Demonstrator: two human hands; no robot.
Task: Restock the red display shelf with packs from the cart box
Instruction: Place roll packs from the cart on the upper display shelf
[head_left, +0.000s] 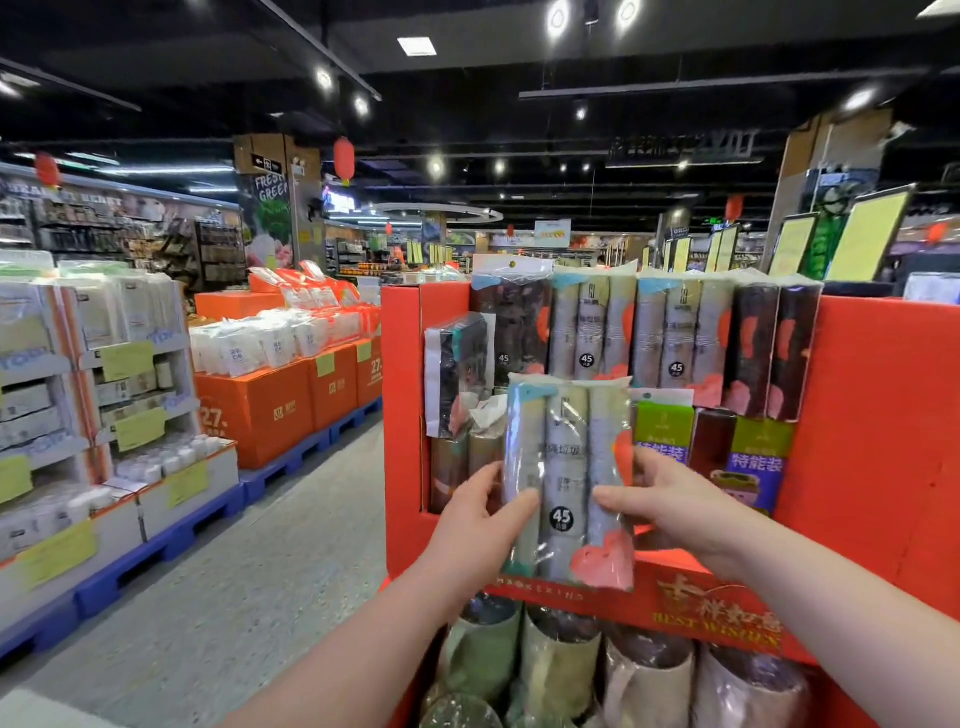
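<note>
Pack (569, 483) of grey rolls is held upright, both grips clamped on its side edges (left hand (478, 525), right hand (670, 504)), just in front of red display shelf (878, 415), prob. to be lined up w/ hung row (675, 332).

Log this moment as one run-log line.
left hand: grips grey roll pack left edge | right hand: grips right edge | pack: upright, in front of red display shelf | status: not yet shelved

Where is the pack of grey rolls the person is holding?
Centre of the head view: the pack is held upright between the left hand and right hand, before the red display shelf, left of the green-and-purple packs.
</note>
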